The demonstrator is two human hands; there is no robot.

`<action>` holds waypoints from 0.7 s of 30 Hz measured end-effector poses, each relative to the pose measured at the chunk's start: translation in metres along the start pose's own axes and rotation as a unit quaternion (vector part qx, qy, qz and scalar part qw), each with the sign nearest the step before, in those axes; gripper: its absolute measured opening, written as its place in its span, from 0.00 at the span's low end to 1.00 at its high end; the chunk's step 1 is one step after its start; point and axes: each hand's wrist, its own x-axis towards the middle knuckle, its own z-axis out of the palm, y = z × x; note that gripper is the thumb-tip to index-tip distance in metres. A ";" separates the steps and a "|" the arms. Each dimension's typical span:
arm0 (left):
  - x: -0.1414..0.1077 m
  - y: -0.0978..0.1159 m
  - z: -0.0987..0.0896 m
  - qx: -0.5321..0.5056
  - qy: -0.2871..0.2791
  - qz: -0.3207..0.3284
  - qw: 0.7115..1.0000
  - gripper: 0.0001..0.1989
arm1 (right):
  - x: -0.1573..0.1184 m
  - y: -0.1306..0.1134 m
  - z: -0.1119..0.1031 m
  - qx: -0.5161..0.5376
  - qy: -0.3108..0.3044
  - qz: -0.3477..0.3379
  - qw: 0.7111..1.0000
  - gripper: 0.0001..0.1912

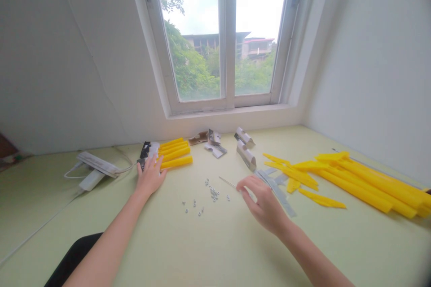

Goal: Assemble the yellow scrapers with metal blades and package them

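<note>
My left hand (pixel 151 178) lies with its fingers spread over the black-and-white card ends of several yellow rolls (pixel 177 162) at the left. At the right, my right hand (pixel 258 196) is curled with thumb and fingers around a slim screwdriver (pixel 226 181). Its thin metal shaft points away to the left; most of the handle is hidden by the fingers. Small screws and nuts (pixel 213 193) are scattered on the table between the hands.
Folded card pieces (pixel 246 154) stand near the window wall, with torn card (pixel 215 149) beside them. Grey tape strips (pixel 278 193), yellow scraps (pixel 321 198) and long yellow rolls (pixel 367 184) lie right. A power strip (pixel 97 163) with cables is at the left.
</note>
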 end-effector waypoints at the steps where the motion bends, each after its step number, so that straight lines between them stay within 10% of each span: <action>1: -0.001 0.001 -0.001 0.008 0.008 0.000 1.000 0.27 | 0.000 0.001 0.000 -0.003 0.003 0.001 1.000 0.09; 12: -0.028 0.037 -0.026 -0.007 0.076 0.068 0.995 0.25 | 0.008 0.033 -0.009 -0.062 0.125 0.110 0.984 0.09; 21: -0.084 0.105 -0.066 -0.286 0.042 0.141 0.947 0.20 | -0.007 0.089 -0.062 -0.296 0.018 0.283 0.912 0.18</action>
